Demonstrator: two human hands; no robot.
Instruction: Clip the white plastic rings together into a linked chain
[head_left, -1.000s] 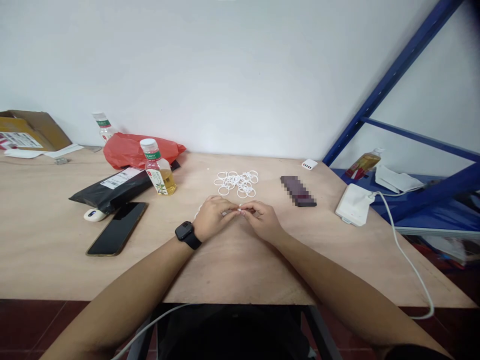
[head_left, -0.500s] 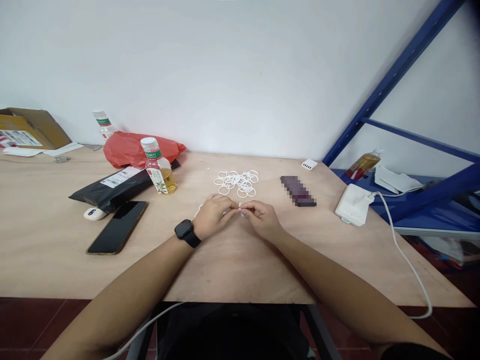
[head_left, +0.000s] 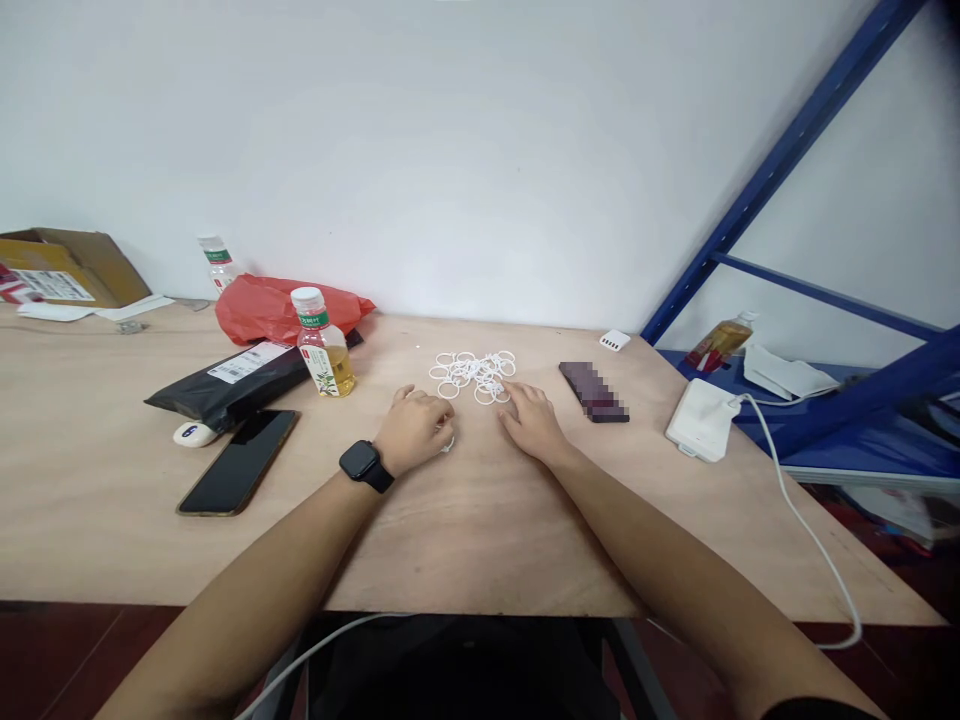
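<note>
A pile of small white rings [head_left: 475, 370] lies on the wooden table [head_left: 465, 520]. My left hand [head_left: 415, 425], with a black smartwatch [head_left: 361, 462] on its wrist, rests on the table with fingers curled over a few white rings [head_left: 448, 446] that peek out at its fingertips. My right hand [head_left: 531, 420] lies flat with fingers stretched forward, the fingertips touching the near right edge of the pile. It holds nothing that I can see.
Left of my hands are a black phone [head_left: 238, 460], a white mouse [head_left: 194, 433], a black parcel [head_left: 232, 380], a tea bottle [head_left: 322, 345] and a red bag [head_left: 277, 305]. To the right lie a dark flat object [head_left: 592, 390], a white power bank [head_left: 697, 420] with cable, and blue shelving [head_left: 825, 300].
My hands were pinched together on rings in front of me. They have separated and moved forward: the left stays curled over rings, the right now reaches to the pile.
</note>
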